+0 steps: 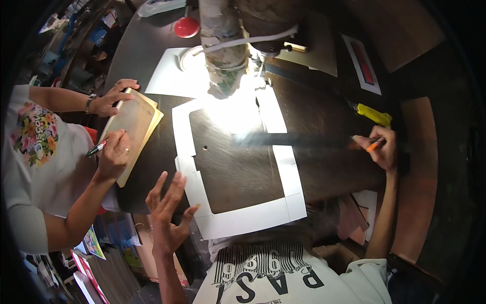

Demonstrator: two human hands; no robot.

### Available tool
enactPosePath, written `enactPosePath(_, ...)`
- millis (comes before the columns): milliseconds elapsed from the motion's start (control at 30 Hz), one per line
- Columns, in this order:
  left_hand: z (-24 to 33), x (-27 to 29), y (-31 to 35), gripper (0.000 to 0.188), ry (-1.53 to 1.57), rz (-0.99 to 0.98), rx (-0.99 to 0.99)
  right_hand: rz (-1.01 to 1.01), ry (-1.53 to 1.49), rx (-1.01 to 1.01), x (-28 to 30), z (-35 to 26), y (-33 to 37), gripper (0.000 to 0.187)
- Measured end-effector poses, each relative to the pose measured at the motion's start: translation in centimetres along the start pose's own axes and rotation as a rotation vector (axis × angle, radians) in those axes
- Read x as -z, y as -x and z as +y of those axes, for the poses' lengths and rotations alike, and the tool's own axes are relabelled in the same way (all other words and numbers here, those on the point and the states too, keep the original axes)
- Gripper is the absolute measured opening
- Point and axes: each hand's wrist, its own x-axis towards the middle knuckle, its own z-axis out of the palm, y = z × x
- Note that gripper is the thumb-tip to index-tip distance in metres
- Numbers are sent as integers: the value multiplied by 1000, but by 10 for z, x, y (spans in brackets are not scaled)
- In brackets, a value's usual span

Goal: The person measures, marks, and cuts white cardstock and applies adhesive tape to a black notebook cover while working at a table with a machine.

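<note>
A white paper frame (pixel 248 223) with a large rectangular cutout lies on the dark table in front of me. My left hand (pixel 169 215) hovers by its lower left side, fingers spread and holding nothing. To the right, my right hand (pixel 383 149) is closed around one end of a dark, ruler-like strip (pixel 298 140), blurred by motion, which reaches left over the frame's right side. A slim orange pen-like tool (pixel 375 145) also sticks out from between those fingers. Just beyond this hand lies a yellow utility knife (pixel 373 114).
At left, another person's hands hold an open notebook (pixel 132 119) and a pen (pixel 96 148). A lamp with a wrapped column (pixel 223 45) overhangs the far table. Behind stand a red round object (pixel 187 27) and white sheet (pixel 169 76). Brown board (pixel 417 177) lies at right.
</note>
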Motion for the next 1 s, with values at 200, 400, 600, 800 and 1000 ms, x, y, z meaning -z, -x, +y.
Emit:
enactPosePath(200, 19, -12, 0, 62, -175, -160, -20, 305, 27, -37, 14, 44, 13, 40)
enactPosePath(400, 55, -47, 7, 69, -218, -128, 51, 636, 240, -46, 8, 31, 11, 31)
enactPosePath(600, 71, -68, 34, 65, -336, -62, 107, 193, -862, -108, -27, -67, 32, 44)
enactPosePath(800, 95, -86, 11, 73, -203, 36, 167, -85, -1026, -169, -101, -116, 48, 9)
enactPosePath(1000, 89, -84, 12, 84, -193, -3, 161, -179, -708, -48, -115, -112, 30, 14)
